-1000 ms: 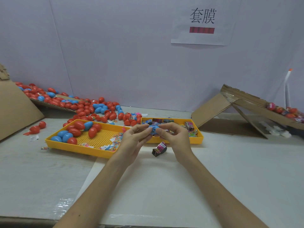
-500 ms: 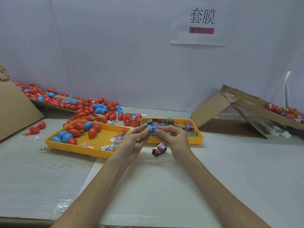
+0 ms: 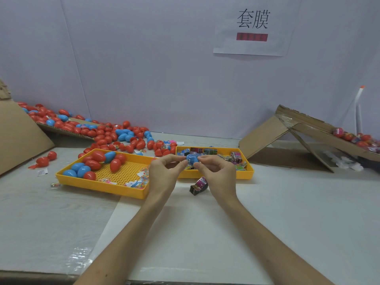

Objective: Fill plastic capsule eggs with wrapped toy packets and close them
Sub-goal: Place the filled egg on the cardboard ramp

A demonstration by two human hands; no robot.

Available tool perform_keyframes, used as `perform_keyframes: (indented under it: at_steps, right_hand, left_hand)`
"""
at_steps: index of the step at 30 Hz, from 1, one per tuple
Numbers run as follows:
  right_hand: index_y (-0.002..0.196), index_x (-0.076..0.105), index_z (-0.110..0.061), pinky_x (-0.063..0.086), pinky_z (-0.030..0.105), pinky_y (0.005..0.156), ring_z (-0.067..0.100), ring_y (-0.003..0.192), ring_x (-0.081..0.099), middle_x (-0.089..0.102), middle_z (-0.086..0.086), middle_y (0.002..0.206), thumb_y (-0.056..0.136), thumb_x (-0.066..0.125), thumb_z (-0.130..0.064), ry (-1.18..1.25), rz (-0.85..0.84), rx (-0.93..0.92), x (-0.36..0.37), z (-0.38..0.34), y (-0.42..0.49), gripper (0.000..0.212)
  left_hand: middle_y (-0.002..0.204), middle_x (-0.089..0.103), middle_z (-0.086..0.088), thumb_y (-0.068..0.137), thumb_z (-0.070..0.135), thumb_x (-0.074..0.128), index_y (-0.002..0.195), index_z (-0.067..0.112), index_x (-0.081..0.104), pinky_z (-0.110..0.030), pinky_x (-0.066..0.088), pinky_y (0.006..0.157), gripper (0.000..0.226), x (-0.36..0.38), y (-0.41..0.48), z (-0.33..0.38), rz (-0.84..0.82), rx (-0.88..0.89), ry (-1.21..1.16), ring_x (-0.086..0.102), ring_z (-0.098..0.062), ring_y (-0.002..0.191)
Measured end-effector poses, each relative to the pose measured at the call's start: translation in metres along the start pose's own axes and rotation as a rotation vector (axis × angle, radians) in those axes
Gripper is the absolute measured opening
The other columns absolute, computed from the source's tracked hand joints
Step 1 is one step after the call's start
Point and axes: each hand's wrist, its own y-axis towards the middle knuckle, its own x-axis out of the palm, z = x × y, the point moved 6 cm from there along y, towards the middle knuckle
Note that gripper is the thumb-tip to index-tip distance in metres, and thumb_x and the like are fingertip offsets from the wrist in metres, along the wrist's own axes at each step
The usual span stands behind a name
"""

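Both hands on one blue egg [image 3: 192, 159].
L hand [image 3: 164, 173] & R hand [image 3: 218, 173] pinch it w/ fingertips above the yellow tray [image 3: 242, 175]; dark packet [image 3: 198, 185] lies on table below.

The head view looks forward and down from the person's own eye level, across the desk [image 3: 298, 219] to the pale back wall [image 3: 144, 58], faced almost squarely. It sits close: both forearms enter from the bottom edge, and the left hand [image 3: 164, 173] and right hand [image 3: 218, 173] meet on a blue capsule egg [image 3: 192, 158] near mid-frame. The wide angle reaches a cardboard sheet [image 3: 20, 138] at far left and a cardboard ramp [image 3: 265, 136] at far right.
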Motion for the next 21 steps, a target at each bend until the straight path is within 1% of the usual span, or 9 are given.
perform_keyframes:
  at_steps: [5,7,10,12,15,18,20,21]
  right_hand:
    - [0.098,0.079,-0.009,0.056,0.018,0.077,0.006,0.088,0.073,0.076,-0.005,0.094,0.079,0.083,-0.007,-0.052,0.003,-0.034,-0.001,0.000,0.001,0.019]
    - [0.098,0.079,-0.008,0.057,0.019,0.078,0.007,0.088,0.073,0.076,-0.004,0.095,0.079,0.083,-0.008,-0.063,0.002,-0.035,-0.001,0.000,0.001,0.020]
    - [0.097,0.078,-0.010,0.056,0.017,0.076,0.005,0.086,0.073,0.076,-0.008,0.093,0.080,0.083,-0.008,-0.068,-0.015,-0.025,-0.001,0.000,0.002,0.018]
    - [0.095,0.078,-0.013,0.056,0.016,0.074,0.004,0.084,0.073,0.076,-0.012,0.090,0.080,0.083,-0.009,-0.071,-0.037,0.008,-0.002,0.001,0.004,0.016]
    - [0.094,0.077,-0.020,0.057,0.018,0.072,0.003,0.083,0.073,0.075,-0.013,0.090,0.081,0.083,-0.011,-0.087,-0.059,0.032,-0.004,0.002,0.005,0.016]
    - [0.094,0.078,-0.018,0.055,0.015,0.075,0.003,0.085,0.073,0.075,-0.013,0.093,0.080,0.083,-0.009,-0.086,-0.064,0.013,-0.002,0.001,0.004,0.017]
    - [0.094,0.078,-0.015,0.055,0.015,0.076,0.003,0.087,0.073,0.075,-0.009,0.097,0.080,0.083,-0.008,-0.095,-0.073,0.000,0.000,0.001,0.003,0.016]
    - [0.095,0.078,-0.013,0.055,0.015,0.077,0.004,0.088,0.073,0.075,-0.007,0.099,0.080,0.083,-0.008,-0.105,-0.080,-0.001,0.001,0.001,0.003,0.017]
  left_hand:
    - [0.083,0.074,0.012,0.086,0.019,0.080,0.083,0.033,0.075,-0.015,0.055,0.072,0.015,0.000,0.001,-0.001,-0.008,-0.018,0.018,0.070,-0.002,0.081]
    - [0.082,0.074,0.012,0.087,0.020,0.079,0.083,0.032,0.074,-0.017,0.055,0.072,0.014,0.001,0.001,-0.004,-0.028,-0.056,0.010,0.070,-0.004,0.081]
    - [0.083,0.075,0.005,0.090,0.020,0.075,0.088,0.025,0.076,-0.024,0.056,0.072,0.006,0.003,0.001,-0.011,-0.079,-0.158,-0.083,0.071,-0.010,0.077]
    - [0.084,0.075,0.004,0.092,0.021,0.073,0.090,0.024,0.075,-0.027,0.057,0.073,0.004,0.005,0.002,-0.012,-0.113,-0.180,-0.084,0.070,-0.009,0.073]
    - [0.080,0.073,0.011,0.094,0.023,0.071,0.088,0.026,0.074,-0.028,0.056,0.073,0.008,0.006,0.003,-0.013,-0.149,-0.172,-0.033,0.067,-0.003,0.067]
    - [0.083,0.070,0.007,0.096,0.022,0.068,0.087,0.026,0.072,-0.028,0.050,0.072,0.011,0.006,0.002,-0.016,-0.159,-0.177,0.003,0.064,0.000,0.064]
    - [0.085,0.069,0.005,0.097,0.019,0.066,0.085,0.025,0.071,-0.027,0.049,0.073,0.014,0.006,0.002,-0.015,-0.154,-0.169,0.024,0.065,-0.001,0.067]
    - [0.086,0.069,0.005,0.098,0.018,0.065,0.084,0.025,0.070,-0.028,0.050,0.073,0.016,0.006,0.002,-0.014,-0.148,-0.159,0.044,0.067,-0.004,0.072]
